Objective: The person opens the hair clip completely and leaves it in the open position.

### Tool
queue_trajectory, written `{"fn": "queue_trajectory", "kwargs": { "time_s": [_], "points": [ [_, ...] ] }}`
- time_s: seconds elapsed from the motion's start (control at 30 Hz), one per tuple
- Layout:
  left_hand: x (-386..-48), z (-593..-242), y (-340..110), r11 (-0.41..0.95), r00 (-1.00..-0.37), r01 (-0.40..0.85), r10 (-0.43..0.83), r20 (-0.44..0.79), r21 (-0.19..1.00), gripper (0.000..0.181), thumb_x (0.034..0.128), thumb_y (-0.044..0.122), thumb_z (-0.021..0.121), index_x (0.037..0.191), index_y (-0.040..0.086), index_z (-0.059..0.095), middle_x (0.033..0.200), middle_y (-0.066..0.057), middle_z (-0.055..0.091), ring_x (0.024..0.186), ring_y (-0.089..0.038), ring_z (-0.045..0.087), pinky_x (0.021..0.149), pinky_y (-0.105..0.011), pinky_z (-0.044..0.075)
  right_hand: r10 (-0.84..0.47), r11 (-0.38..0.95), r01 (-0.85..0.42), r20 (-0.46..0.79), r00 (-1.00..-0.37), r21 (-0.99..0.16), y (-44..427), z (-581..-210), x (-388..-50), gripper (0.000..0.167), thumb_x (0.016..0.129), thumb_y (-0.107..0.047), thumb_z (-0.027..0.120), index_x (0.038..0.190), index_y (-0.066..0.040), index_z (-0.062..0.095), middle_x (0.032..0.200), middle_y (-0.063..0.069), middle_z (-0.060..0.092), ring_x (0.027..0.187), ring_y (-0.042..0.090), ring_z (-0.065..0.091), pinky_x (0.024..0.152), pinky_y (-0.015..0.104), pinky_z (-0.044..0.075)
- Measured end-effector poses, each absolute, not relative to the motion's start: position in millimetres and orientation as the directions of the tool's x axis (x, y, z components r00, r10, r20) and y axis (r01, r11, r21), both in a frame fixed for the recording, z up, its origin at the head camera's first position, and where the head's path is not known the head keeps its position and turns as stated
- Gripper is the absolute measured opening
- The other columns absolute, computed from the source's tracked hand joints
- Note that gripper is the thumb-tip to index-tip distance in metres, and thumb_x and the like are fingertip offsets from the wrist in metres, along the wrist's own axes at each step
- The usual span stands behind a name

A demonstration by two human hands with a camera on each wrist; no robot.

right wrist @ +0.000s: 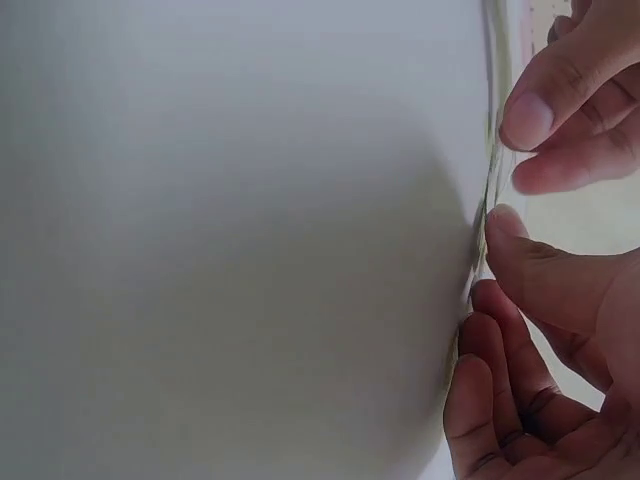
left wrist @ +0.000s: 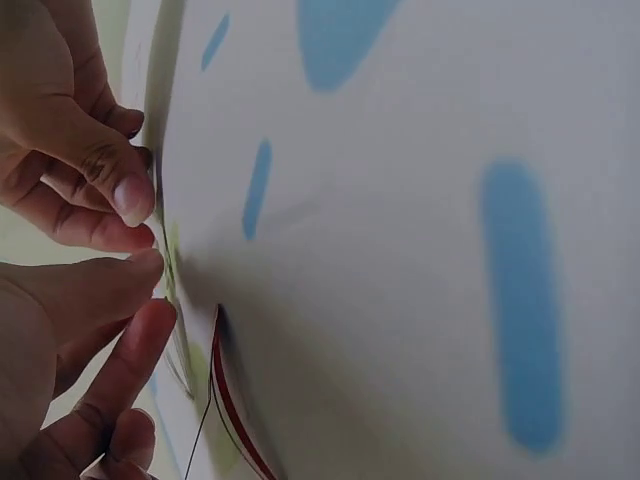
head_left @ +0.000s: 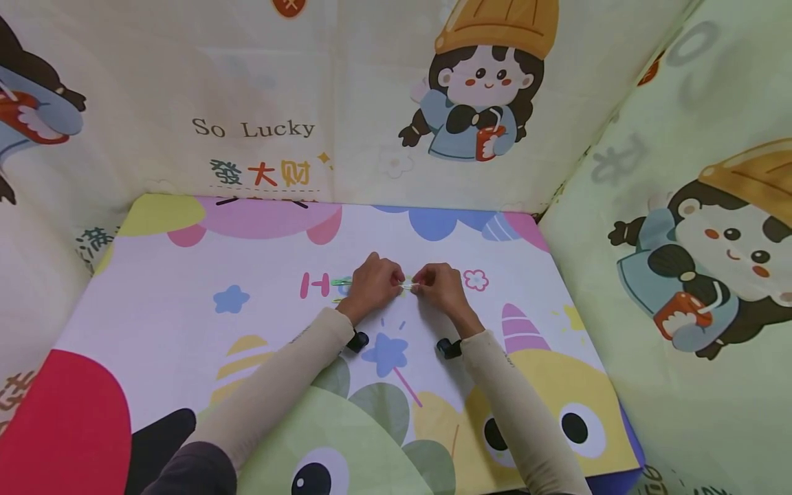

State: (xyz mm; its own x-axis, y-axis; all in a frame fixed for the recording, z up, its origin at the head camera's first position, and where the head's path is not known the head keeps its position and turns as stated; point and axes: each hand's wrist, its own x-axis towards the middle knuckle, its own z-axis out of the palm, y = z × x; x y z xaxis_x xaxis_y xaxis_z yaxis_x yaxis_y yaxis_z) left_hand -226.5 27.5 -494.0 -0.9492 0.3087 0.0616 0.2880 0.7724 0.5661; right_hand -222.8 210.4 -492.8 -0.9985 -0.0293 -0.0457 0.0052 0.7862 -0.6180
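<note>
A thin, shiny whitish strip (head_left: 406,285) spans the small gap between both hands over the printed table cover. My left hand (head_left: 374,285) pinches one end with thumb and fingertips; my right hand (head_left: 442,285) pinches the other. Seen edge-on in the left wrist view, the slim strip (left wrist: 170,270) passes by the fingertips, and its exact kind cannot be told. Beside the left hand lies a slim green piece (head_left: 341,282), with a second small green piece (head_left: 337,300) partly hidden by that hand. A pointed, thin-edged red piece (left wrist: 232,400) shows below the left fingers.
The table cover (head_left: 278,261) carries printed cartoon figures, stars and letters. Printed cloth walls (head_left: 365,82) enclose the table at the back and sides. A black wrist camera (head_left: 357,342) sits under the left wrist, another wrist camera (head_left: 448,348) at the right.
</note>
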Motion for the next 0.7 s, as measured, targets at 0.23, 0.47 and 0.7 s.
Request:
{"fn": "queue_trajectory", "kwargs": {
  "time_s": [0.23,0.47,0.7],
  "points": [
    [-228.2,-497.6,30.7,0.787,-0.947,0.301,0.313,0.073,0.538,0.011,0.0899,0.017,0.085,0.100,0.016,0.083,0.087,0.000,0.070,0.093,-0.019,0.052,0.074,-0.032,0.048,-0.050,0.778,-0.005,-0.054,-0.997,-0.628,209.5,-494.3,-222.8,0.006,0.088,-0.008,0.086,0.091,-0.010,0.081,0.077,0.004,0.072,0.075,0.017,0.060,0.072,0.029,0.044],
    [-226.7,-496.9,28.4,0.778,-0.952,0.284,0.299,0.067,0.561,0.009,0.0916,0.015,0.082,0.100,0.018,0.084,0.086,0.001,0.070,0.091,-0.019,0.051,0.072,-0.031,0.045,-0.088,0.742,-0.022,-0.065,-0.994,-0.670,211.3,-492.0,-219.5,0.003,0.092,-0.011,0.083,0.092,-0.008,0.081,0.078,0.004,0.073,0.073,0.014,0.058,0.070,0.027,0.044],
    [-223.8,-493.2,25.0,0.732,-0.959,0.254,0.276,0.065,0.633,0.010,0.0929,0.015,0.082,0.101,0.019,0.086,0.088,0.002,0.077,0.093,-0.018,0.054,0.075,-0.032,0.046,-0.098,0.697,-0.042,-0.038,-0.994,-0.716,212.3,-489.7,-214.6,0.005,0.097,-0.010,0.077,0.094,-0.007,0.079,0.089,0.009,0.078,0.076,0.015,0.061,0.070,0.025,0.046]
  ]
}}
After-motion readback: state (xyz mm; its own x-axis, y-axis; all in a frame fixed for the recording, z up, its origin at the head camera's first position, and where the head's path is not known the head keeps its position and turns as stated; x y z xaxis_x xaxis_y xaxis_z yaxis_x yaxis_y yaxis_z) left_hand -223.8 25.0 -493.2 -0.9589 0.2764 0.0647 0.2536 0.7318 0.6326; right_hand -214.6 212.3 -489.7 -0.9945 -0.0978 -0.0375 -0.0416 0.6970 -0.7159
